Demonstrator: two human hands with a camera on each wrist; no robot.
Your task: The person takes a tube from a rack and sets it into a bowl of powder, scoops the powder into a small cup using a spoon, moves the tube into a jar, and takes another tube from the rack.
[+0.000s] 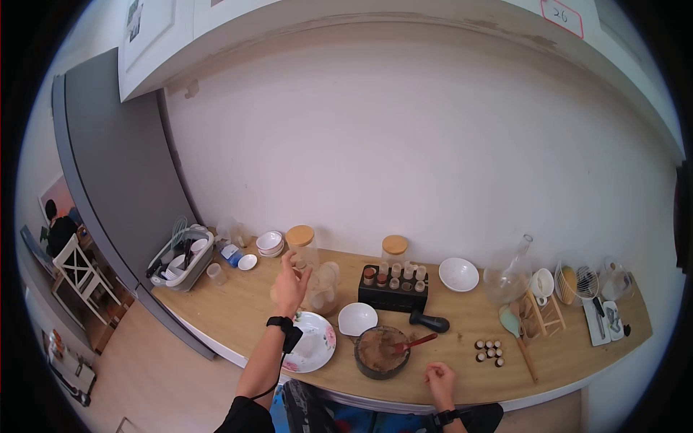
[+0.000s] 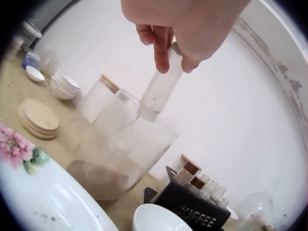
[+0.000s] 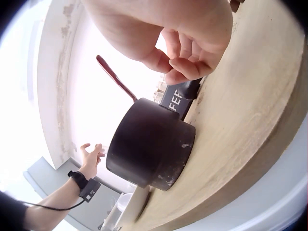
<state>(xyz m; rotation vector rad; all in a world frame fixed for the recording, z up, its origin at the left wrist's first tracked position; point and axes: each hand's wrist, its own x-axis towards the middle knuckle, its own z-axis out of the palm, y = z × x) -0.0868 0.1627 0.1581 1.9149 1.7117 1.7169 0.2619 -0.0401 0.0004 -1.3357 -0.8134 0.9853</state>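
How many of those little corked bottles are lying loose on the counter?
7, as far as the head view shows: small corked bottles clustered on the wooden counter, right of the dark bowl. Some may hide.

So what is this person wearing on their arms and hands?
Both hands are bare, with no gloves. The left wrist carries a black band with a small black box, and a thin black cable runs from it down the forearm to a dark sleeve. The right wrist has a similar black band above a dark sleeve.

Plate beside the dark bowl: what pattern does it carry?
White plate with a pink flower and green leaves, clearest in the left wrist view.
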